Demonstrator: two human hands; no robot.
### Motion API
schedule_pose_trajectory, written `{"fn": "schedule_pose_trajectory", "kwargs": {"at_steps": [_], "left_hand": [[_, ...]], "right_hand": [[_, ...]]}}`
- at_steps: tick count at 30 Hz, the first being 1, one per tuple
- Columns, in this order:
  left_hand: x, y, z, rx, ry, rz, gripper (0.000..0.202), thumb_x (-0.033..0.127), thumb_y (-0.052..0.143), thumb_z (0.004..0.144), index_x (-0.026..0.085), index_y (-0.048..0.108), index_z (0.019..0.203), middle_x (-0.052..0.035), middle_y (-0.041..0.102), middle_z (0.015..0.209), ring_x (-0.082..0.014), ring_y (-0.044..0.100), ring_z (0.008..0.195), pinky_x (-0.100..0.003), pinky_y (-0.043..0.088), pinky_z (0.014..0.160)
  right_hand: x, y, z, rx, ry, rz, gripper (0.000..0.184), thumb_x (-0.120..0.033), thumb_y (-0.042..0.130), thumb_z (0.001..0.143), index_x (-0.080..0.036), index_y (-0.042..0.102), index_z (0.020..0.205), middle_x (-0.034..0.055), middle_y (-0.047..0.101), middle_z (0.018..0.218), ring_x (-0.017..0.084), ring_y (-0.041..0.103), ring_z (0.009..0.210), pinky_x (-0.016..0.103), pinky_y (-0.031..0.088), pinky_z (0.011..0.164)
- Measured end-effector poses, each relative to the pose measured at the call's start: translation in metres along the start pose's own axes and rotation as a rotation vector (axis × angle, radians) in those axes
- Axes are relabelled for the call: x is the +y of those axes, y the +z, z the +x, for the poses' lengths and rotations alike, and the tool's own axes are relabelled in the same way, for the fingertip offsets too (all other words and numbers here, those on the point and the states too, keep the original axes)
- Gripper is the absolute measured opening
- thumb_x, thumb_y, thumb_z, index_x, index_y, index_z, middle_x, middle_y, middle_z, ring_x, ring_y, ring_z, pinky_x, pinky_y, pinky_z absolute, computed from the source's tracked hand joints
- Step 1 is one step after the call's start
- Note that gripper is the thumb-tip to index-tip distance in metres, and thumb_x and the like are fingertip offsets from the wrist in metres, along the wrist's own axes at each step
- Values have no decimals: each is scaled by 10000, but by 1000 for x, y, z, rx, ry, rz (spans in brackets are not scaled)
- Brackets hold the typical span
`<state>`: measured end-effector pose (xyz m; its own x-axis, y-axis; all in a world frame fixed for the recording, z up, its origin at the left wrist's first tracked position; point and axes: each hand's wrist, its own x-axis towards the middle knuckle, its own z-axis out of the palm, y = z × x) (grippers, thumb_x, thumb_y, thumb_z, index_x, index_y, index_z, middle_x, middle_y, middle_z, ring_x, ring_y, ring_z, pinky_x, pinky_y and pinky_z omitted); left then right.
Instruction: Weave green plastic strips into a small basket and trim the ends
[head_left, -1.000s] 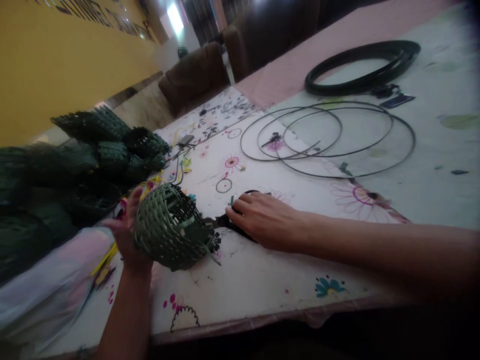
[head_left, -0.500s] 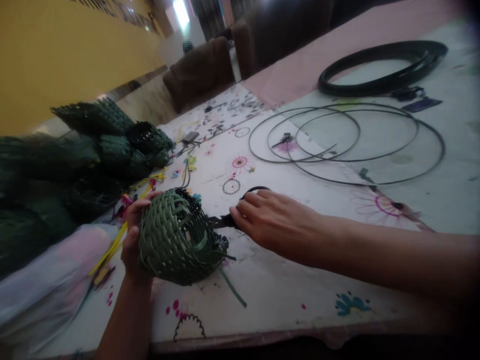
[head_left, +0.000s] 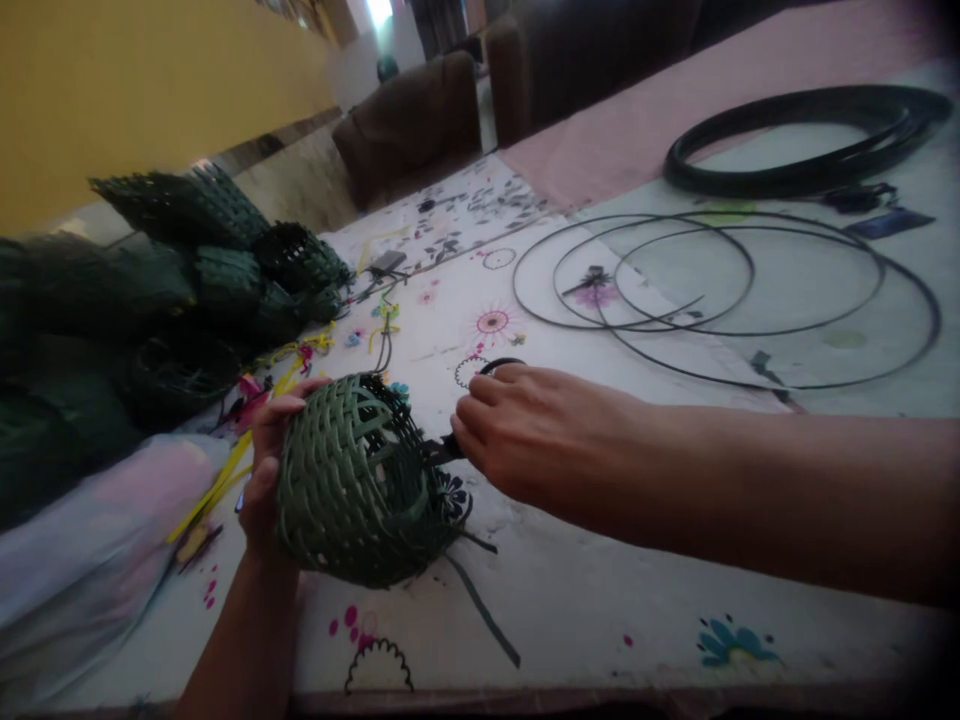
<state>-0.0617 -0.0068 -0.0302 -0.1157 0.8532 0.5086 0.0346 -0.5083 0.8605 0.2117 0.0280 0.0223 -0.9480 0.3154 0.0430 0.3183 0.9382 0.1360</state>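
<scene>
A green woven basket (head_left: 337, 490) is tilted on its side over the flowered tablecloth, its opening turned to the right. My left hand (head_left: 266, 460) grips it from the left, fingers around its wall and base. Closed around the handles of black scissors (head_left: 444, 449), my right hand (head_left: 510, 430) is at the basket's right side. The dark blades reach to the rim of the opening; whether they touch a strip there I cannot tell. Loose strip ends (head_left: 484, 615) stick out from the lower rim.
Several dark green woven baskets (head_left: 225, 280) are piled at the left, behind a translucent plastic bag (head_left: 97, 560). Loose thin loops of strip (head_left: 750, 330) and a thick dark coil (head_left: 810, 180) lie at the right. Brown chairs (head_left: 409, 130) stand beyond the table.
The view has shifted slightly. My right hand and the scissors have moved a little against the basket's rim. The basket has turned slightly, still in my left hand.
</scene>
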Motion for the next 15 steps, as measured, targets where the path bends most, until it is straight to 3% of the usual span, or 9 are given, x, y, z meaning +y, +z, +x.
{"fn": "schedule_pose_trajectory", "kwargs": {"at_steps": [7, 15], "left_hand": [[0, 1, 0, 7, -29, -4, 423, 517, 635, 758, 217, 648, 1057, -87, 596, 1261, -253, 563, 1151, -369, 453, 1009], [1, 3, 0, 36, -51, -6, 431, 523, 661, 743, 211, 650, 1040, -84, 606, 1247, -269, 551, 1167, -403, 431, 1043]], "right_hand": [[-6, -9, 10, -49, -9, 32, 128, -127, 588, 868, -193, 689, 827, 105, 644, 858, 233, 544, 752, 379, 378, 639], [-7, -16, 20, -73, -6, 169, 140, -124, 592, 861, -208, 703, 849, 99, 645, 838, 267, 570, 845, 404, 398, 723]]}}
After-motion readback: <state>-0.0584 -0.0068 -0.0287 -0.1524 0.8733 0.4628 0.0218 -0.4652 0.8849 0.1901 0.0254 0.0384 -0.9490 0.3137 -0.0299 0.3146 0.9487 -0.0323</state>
